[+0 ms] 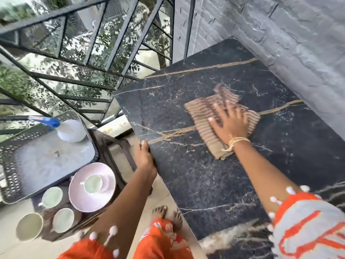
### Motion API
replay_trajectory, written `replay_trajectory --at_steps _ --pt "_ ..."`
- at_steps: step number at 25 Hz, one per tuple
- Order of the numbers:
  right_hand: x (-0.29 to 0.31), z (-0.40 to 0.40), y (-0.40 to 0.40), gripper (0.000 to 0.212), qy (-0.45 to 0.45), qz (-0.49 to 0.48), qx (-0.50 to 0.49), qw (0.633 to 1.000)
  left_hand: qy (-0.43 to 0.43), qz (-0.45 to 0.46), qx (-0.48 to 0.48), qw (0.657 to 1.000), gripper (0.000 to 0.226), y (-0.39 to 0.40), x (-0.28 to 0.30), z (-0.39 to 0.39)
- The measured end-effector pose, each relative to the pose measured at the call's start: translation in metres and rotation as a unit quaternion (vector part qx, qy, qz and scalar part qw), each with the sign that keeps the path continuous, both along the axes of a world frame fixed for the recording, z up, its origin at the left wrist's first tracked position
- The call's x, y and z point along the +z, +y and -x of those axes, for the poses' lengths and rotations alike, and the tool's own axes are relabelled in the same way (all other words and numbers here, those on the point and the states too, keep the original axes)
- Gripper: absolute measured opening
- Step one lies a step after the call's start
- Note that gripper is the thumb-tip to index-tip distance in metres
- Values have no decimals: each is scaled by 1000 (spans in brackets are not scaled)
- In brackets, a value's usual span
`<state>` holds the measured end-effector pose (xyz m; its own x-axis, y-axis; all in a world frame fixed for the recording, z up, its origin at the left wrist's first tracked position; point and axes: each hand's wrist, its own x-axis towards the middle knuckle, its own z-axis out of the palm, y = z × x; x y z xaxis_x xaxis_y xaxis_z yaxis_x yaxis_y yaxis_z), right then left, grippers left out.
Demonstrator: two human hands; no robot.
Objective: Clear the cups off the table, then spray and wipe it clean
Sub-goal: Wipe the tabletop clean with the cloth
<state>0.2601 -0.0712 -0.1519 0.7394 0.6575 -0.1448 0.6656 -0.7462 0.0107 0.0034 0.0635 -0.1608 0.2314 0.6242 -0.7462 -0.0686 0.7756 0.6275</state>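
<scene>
pressing striped cloth [220, 120] under flat right hand [230, 124], left hand [144, 157] gripping table [205, 174] edge

Right hand [230, 123] flat on striped cloth [211, 116], pressed to black marble table [205, 184]. Left hand [145, 159] grips table's left edge. Cups [52, 197] stand on side surface.

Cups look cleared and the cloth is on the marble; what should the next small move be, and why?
Probably sweep the striped cloth under the right hand toward the near edge: it sits mid-table, the near part looks unreached, and the left hand steadies the edge.
</scene>
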Motion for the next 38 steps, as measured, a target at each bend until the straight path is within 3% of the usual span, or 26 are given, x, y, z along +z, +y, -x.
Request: replay_trajectory --at_steps 3,6,8,11,12,13,15,16,18,22,24,26,31,34,38 --pt "-3 -20 -51 67 13 3 -170 985 11 -97 -38 995 32 -6 0 0" --pt "-3 21 -28 67 30 -21 -258 965 33 -87 -56 994 43 -11 9 2" --pt "6 61 -1 71 51 -22 -223 973 46 -42 -84 995 40 -1 10 9" --pt "8 135 8 70 45 6 -7 999 131 -61 -154 977 45 10 16 21" --pt "7 157 -1 69 39 15 86 995 206 -134 -203 948 52 9 17 23" --pt "6 172 -14 69 40 25 181 982 305 -233 -268 884 57 6 19 23" --pt "6 175 -45 68 61 35 325 943 429 -403 -398 704 61 -12 29 23" --pt "7 162 -58 67 64 35 366 928 424 -454 -452 640 61 -23 33 23" --pt "4 118 -78 65 53 29 371 927 378 -478 -530 589 65 -42 39 17" --pt "2 15 -123 65 15 40 177 983 345 -450 -608 556 108 -90 34 0" --pt "0 -35 -157 68 1 25 30 999 371 -441 -634 515 130 -107 29 -8" --pt "1 -69 -190 70 10 15 -112 994 400 -432 -651 480 139 -108 26 -12" --pt "0 -55 -181 67 38 -26 -317 947 421 -393 -680 454 139 -106 25 -18" --pt "4 -4 -136 65 53 -59 -335 939 431 -397 -675 448 138 -109 26 -20" --pt "4 83 -84 62 53 -47 -155 985 401 -494 -604 481 130 -115 18 1"
